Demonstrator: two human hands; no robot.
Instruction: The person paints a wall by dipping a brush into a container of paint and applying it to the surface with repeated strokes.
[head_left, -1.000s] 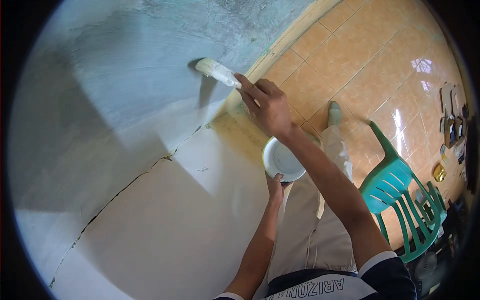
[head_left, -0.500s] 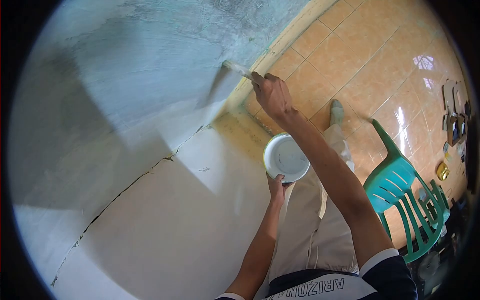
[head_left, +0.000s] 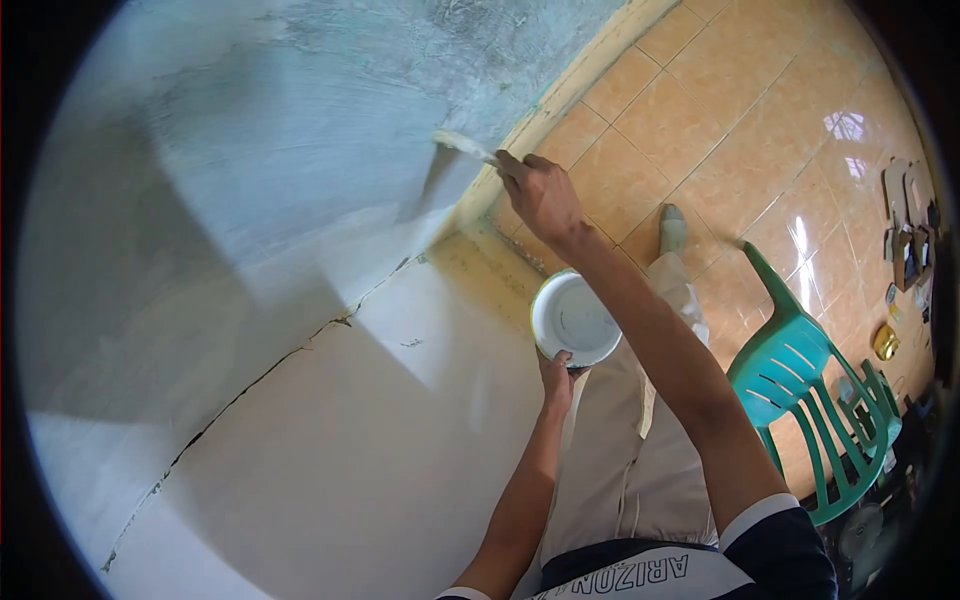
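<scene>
My right hand is closed on the handle of a paint brush, whose pale bristles lie against the bluish wall near its yellowish lower edge. The brush throws a dark shadow on that wall. Below, my left hand grips the rim of a white bowl, with the thumb over the edge and the other fingers mostly hidden beneath. The bowl's inside is white with a few faint marks. A long dark crack runs between the bluish surface and the whitish wall.
A green plastic chair stands on the orange tiled floor at the right. My foot is on the tiles near the bowl. A gold-coloured object and assorted small items lie at the far right.
The brush tip has shifted slightly left and down along the wall, with my right hand moving a little left. The bowl has moved very slightly right.
</scene>
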